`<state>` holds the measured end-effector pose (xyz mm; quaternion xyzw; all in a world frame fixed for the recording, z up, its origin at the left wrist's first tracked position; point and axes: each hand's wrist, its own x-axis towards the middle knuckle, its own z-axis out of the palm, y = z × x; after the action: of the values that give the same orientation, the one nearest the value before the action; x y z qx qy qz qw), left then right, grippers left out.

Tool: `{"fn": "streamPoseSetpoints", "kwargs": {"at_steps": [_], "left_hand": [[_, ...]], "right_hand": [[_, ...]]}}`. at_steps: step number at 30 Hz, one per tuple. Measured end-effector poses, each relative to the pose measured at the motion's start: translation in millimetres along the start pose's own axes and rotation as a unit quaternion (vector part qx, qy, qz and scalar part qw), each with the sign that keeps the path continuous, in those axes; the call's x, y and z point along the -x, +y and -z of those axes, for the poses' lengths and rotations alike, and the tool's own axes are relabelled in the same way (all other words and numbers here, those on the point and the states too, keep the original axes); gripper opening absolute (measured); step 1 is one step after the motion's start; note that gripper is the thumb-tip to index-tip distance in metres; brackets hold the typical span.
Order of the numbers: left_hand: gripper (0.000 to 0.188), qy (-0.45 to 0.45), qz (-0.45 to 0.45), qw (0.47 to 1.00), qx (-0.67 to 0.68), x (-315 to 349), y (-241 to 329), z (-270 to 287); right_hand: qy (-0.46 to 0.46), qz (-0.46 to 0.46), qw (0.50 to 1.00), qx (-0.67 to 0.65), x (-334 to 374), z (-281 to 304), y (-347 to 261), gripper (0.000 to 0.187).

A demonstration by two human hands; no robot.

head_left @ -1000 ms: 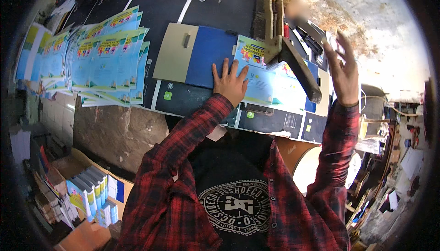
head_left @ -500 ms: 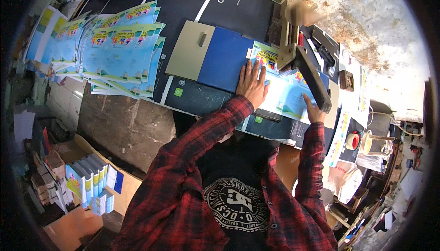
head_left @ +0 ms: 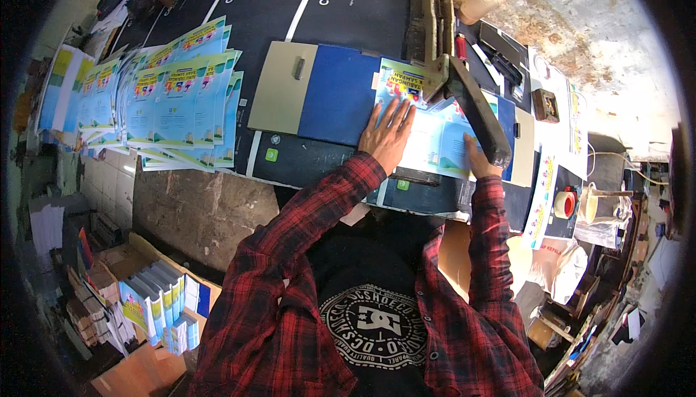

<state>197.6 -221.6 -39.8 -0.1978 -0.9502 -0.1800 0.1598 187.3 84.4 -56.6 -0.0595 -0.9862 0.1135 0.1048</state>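
My left hand lies flat, fingers spread, on the left part of a printed blue, green and yellow cover sheet. The sheet rests on the blue bed of a bench machine with beige end plates. A worn black lever slants down over the sheet's right side. Beside the lever's lower end, my right hand has its thumb stretched onto the sheet's right edge. The lever covers part of that hand, and its other fingers are hidden. Neither hand appears to grip anything.
Fanned stacks of printed covers lie left on the black table. A dark tool and a small box sit behind the machine at right. Tape lies nearer. A cardboard box holds booklets low at left.
The whole view has turned slightly. My left hand has slid a little right onto the sheet. A beige rounded thing behind the machine was blurred and now looks sharper. My right hand stays beside the lever.
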Motion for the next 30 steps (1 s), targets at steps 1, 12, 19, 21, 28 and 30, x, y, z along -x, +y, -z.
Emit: {"fn": "streamPoseSetpoints", "kwargs": {"at_steps": [1, 12, 19, 21, 28, 30], "left_hand": [[0.056, -0.012, 0.002, 1.000, 0.012, 4, -2, -5], [0.057, -0.031, 0.017, 0.998, 0.052, 8, -1, 5], [0.056, -0.025, 0.010, 0.998, 0.057, 5, 4, 2], [0.056, -0.037, 0.010, 0.998, 0.057, 3, 2, 6], [0.058, -0.053, 0.019, 0.998, 0.020, 2, -1, 9], [0.059, -0.049, 0.016, 0.998, 0.023, 1, -1, 10]], "right_hand": [[0.047, 0.036, 0.997, 0.055, 3, 4, -16, 0.098], [-0.088, 0.020, 0.995, -0.031, 32, 29, -92, 0.067], [-0.085, -0.033, 0.996, -0.010, -9, 46, 27, 0.055], [0.017, -0.023, 0.986, -0.163, -51, 105, -32, 0.048], [-0.015, 0.451, 0.886, 0.104, -54, 206, -214, 0.050], [-0.124, 0.302, 0.945, 0.003, -34, 186, -216, 0.067]]}}
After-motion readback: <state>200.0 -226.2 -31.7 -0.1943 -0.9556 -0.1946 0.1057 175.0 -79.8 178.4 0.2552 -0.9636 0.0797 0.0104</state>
